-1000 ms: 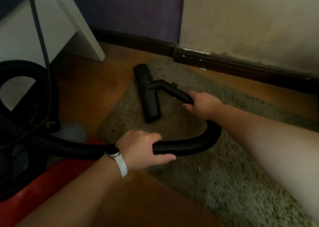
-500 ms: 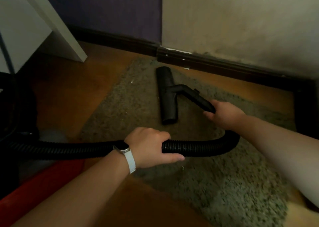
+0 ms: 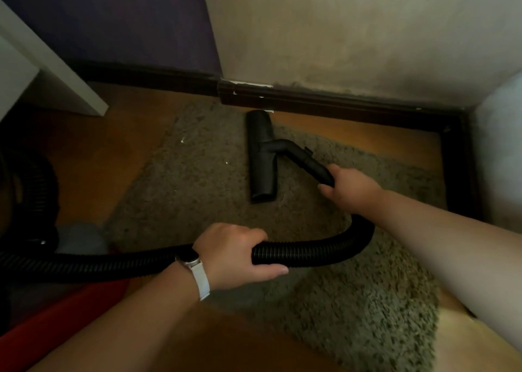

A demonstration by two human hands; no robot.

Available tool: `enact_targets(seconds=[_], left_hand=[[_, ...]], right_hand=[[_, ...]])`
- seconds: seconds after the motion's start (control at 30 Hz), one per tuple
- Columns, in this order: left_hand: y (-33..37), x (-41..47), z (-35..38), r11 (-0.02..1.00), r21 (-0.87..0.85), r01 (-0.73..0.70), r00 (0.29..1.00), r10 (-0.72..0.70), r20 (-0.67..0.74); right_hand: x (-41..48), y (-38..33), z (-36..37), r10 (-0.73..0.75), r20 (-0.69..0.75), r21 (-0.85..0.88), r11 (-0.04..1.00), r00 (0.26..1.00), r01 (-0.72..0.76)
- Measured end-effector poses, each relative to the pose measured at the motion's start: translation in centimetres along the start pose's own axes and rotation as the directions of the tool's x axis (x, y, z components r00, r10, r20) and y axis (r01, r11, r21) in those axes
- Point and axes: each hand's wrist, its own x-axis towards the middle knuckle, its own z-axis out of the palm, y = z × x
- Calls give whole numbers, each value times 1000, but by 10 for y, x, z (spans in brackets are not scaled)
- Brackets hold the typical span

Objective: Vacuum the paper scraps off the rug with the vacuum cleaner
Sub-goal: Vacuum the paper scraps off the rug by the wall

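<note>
Head view is showing the floor nozzle sliding up the rug toward 12 o'clock. A second ago it was lying nearer the rug's 9 o'clock edge, and now its far tip is reaching the rug's far border, just short of the skirting board. The right hand is gripping the rigid tube behind the nozzle and pushing it forward. The left hand is wrapping the ribbed hose at 6 o'clock, feeding slack as the loop follows. Both grips are looking unchanged.

Two white paper scraps are lying on the rug at 9 to 10 o'clock from the nozzle, well apart from it. So this stroke is covering the middle strip only — the left strip is probably still needing a pass. Whether smaller scraps are hiding in the pile, the dim light is not letting me tell.
</note>
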Motion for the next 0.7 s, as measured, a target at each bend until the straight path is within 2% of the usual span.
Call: enact_targets(seconds=[0.2,0.5,0.6,0.7], left_hand=[[1,-4,-4,999,35,2,1000,-3,29],[2,-17,-3,996,83,-19,994,10,112],[3,-17,-4,997,60,-46,996,41,73],[5,-10,-8,997,62,-44,997,40,66]], right_hand=[[-5,-13,5,-73,18,-57,996,997,74],[-18,-30,15,-231,139,-186,949,963,254],[-24,-20,14,-219,136,-191,951,966,243],[-30,-5,11,-152,101,-172,971,983,168]])
